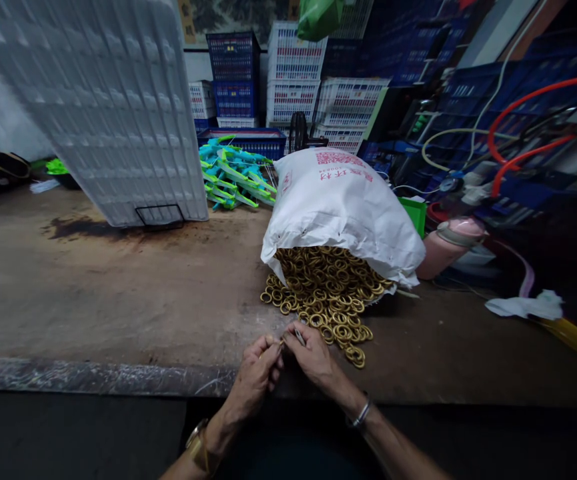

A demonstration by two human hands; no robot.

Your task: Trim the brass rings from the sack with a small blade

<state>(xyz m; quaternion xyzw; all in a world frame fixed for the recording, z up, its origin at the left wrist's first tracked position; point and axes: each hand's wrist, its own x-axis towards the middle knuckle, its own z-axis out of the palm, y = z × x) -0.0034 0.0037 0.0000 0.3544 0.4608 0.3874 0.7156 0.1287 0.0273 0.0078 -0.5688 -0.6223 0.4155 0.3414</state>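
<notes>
scuffed tabletop [178,293], round brassy rings [322,268], crinkled sack [343,207]

A workshop, by its stained worktable [118,300], stacked plastic crates [295,60], red hose [491,137] and sack [343,193] of brass-coloured rings [335,283].

Head cam looks fwd & down, close over workbench [143,293].

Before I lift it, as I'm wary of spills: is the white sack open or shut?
Open. The white sack gapes at its near end, and gold-coloured rings spill out onto the table.
</notes>
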